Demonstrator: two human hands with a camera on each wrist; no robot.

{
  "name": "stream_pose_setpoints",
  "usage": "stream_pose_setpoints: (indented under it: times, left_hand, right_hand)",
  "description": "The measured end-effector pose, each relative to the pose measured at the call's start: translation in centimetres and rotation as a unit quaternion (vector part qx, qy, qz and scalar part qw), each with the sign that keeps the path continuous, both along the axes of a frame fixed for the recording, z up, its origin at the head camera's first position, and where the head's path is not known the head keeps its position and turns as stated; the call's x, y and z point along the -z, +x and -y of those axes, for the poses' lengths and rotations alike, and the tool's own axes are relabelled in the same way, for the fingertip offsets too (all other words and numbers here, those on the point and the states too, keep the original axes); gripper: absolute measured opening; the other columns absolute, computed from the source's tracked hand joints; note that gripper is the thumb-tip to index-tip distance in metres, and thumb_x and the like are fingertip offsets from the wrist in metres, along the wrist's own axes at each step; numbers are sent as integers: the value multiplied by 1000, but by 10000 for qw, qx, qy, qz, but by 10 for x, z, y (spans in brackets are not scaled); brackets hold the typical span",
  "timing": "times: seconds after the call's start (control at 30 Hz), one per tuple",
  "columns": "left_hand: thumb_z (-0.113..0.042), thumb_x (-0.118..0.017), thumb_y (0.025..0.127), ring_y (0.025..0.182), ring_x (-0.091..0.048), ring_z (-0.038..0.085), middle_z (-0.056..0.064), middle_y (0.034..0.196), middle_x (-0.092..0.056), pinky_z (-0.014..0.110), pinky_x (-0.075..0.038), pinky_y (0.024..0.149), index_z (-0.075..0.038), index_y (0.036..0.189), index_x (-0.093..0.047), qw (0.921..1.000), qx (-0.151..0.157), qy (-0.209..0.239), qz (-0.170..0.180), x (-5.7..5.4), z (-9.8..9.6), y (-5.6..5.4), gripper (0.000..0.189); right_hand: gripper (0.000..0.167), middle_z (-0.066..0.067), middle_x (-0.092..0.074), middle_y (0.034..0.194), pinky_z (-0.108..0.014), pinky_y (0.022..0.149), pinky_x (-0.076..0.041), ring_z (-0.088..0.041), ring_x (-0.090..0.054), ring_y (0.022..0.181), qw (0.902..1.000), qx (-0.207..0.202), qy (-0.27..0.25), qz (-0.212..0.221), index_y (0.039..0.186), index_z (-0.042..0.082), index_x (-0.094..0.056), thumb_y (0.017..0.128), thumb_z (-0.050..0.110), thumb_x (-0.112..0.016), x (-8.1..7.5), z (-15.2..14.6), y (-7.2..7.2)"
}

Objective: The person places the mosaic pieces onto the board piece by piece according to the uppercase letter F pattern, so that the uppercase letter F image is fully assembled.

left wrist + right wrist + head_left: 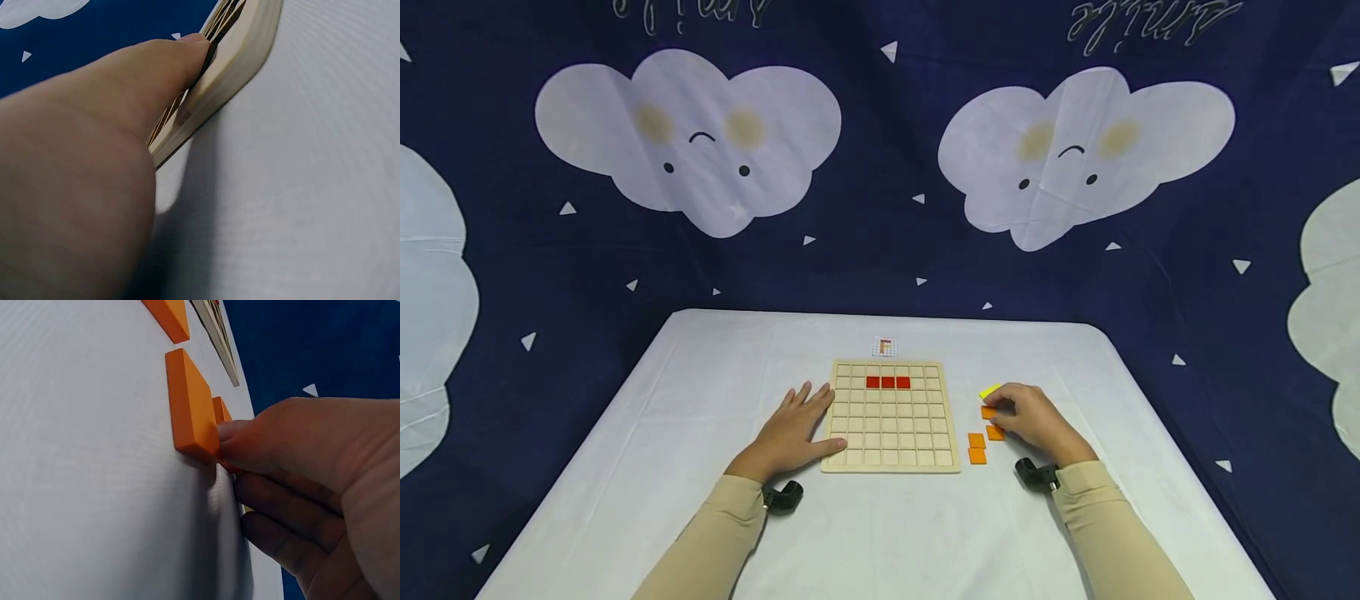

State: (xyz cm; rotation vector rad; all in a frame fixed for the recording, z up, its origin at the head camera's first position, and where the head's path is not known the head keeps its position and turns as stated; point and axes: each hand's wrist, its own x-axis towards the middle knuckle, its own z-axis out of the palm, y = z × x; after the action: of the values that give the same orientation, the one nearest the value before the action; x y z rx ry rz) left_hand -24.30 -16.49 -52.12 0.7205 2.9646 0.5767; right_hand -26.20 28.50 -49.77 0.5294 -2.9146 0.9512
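My left hand (786, 437) lies with spread fingers along the left side of a wooden grid board (890, 470). Its thumb rests over the board's lower left rim. Three red tiles (888, 382) sit side by side in the board's second row from the top. Right of the board, my right hand (1037, 423) has its thumb and index finger around an orange tile (988, 412). Just nearer lies another orange tile (192, 406), close to the thumb. A yellow tile (989, 390) sticks out beyond the fingertips, partly covered. The index fingertip is hidden in the right wrist view.
Two more orange tiles (976, 440) lie between the board and my right hand. Beyond the board is a small pattern card (885, 347) on the white table (760, 342). A dark cloth with clouds (880, 167) hangs behind. Both wrists carry black cameras (1036, 475).
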Motion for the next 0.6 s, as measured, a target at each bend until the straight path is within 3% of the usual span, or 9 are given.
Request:
stream_pose_setpoints:
  times: [0.3, 0.6]
  left_hand:
    - [-76, -59, 93, 159, -10, 35, 8, 171, -26, 50, -3, 127, -7, 166, -33, 10000, 6, -9, -15, 0, 0, 1, 104]
    - [-76, -59, 93, 159, -10, 35, 8, 171, -27, 49, -2, 127, -6, 165, -33, 10000, 23, -14, -22, -1, 0, 1, 104]
  right_hand:
    - [23, 0, -73, 103, -50, 93, -55, -22, -68, 98, 9998, -118, -39, -165, 109, 5, -77, 87, -2, -82, 2, 0, 0]
    - [26, 2, -71, 105, -47, 92, -56, -20, -67, 97, 9995, -25, -312, -55, 109, 8, -77, 86, 0, -84, -1, 7, -2]
